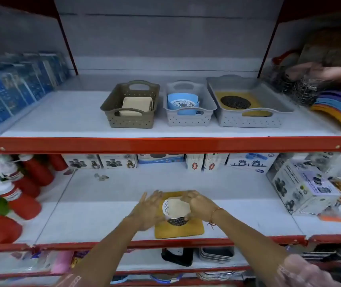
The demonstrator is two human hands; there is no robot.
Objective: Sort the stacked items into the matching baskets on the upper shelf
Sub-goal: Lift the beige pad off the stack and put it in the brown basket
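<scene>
While both hands, left hand (147,210) and right hand (198,204), grasp cream lid (176,207), blue print unreadable.

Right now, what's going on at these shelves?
A person has both hands around a small stack on the lower shelf: the left hand and right hand cup a cream item sitting on a yellow mat. Up top, three baskets wait: the brown basket holds cream items, the middle basket blue ones, and the wide basket a yellow mat. Nothing is lifted clear yet.
</scene>
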